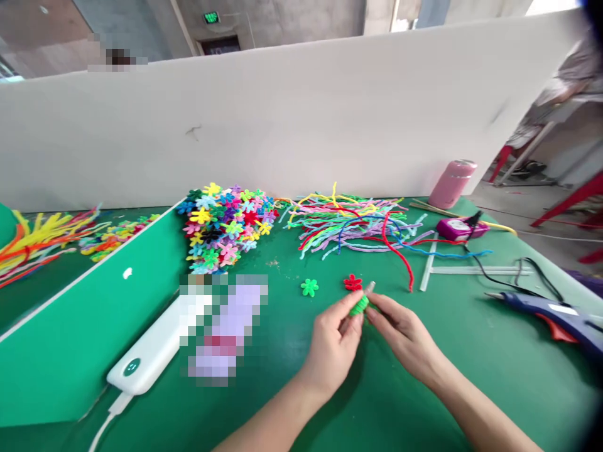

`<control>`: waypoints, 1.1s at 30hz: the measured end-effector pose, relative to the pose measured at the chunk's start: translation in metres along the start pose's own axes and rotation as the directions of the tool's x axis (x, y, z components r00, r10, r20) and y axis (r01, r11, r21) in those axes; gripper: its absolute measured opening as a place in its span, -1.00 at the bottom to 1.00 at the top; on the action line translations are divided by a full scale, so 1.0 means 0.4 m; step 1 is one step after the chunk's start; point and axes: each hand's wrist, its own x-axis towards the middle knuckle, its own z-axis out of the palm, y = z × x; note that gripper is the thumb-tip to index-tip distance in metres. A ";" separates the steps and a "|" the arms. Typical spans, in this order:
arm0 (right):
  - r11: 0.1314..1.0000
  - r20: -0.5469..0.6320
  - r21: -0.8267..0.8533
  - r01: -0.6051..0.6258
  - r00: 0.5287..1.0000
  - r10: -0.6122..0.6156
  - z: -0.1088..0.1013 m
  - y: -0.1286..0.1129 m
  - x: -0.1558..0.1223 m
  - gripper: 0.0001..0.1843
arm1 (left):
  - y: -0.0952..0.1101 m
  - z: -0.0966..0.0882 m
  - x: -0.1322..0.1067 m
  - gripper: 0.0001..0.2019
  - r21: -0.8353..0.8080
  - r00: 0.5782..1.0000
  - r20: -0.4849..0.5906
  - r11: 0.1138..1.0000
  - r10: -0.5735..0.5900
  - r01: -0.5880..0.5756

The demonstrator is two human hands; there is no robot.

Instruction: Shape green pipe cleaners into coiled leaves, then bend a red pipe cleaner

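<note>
Head view, both hands point(330, 351) pinching green coil point(358, 306); tabletop point(499, 370) room rightward, glue gun point(541, 307) near edge

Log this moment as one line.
left hand: pinching green fuzzy coil; right hand: at same coil; nearby: red fuzzy flower, green fuzzy flower

Green sign point(211, 17) on back wall point(301, 24); lettering too small to read.

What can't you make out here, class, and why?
In the head view:
Green piece: partly covered by the left hand and right hand.
Lilac item: details lost to pixelation.
Glue gun: rear cut off by the right edge.
White cable: far end cut off by the bottom edge.
</note>
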 end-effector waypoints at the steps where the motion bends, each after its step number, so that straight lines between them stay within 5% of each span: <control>1: 0.999 0.028 0.044 -0.010 1.000 0.009 -0.001 -0.006 0.004 -0.66 | 0.008 0.001 0.009 -0.66 -0.065 0.998 0.007 0.996 -0.061 0.061; 5: 0.988 0.119 0.129 -0.084 0.991 0.069 -0.011 -0.022 0.012 -0.66 | 0.022 0.008 0.044 -0.65 -0.223 0.976 0.050 0.951 -0.210 0.216; 15: 0.904 0.088 0.393 -0.167 0.986 0.144 -0.034 0.024 -0.001 -0.69 | -0.017 0.015 0.057 -0.58 -0.340 0.919 0.259 0.863 -0.296 0.374; 26: 0.945 0.112 0.290 -0.150 0.986 0.122 -0.037 0.021 -0.031 -0.74 | -0.046 0.002 0.039 -0.65 -0.477 0.854 0.415 0.725 -0.312 0.497; 33: 0.915 0.146 0.348 -0.202 0.976 0.160 -0.025 0.019 -0.030 -0.78 | -0.034 0.001 0.039 -0.55 -0.356 0.848 0.387 0.790 -0.361 0.499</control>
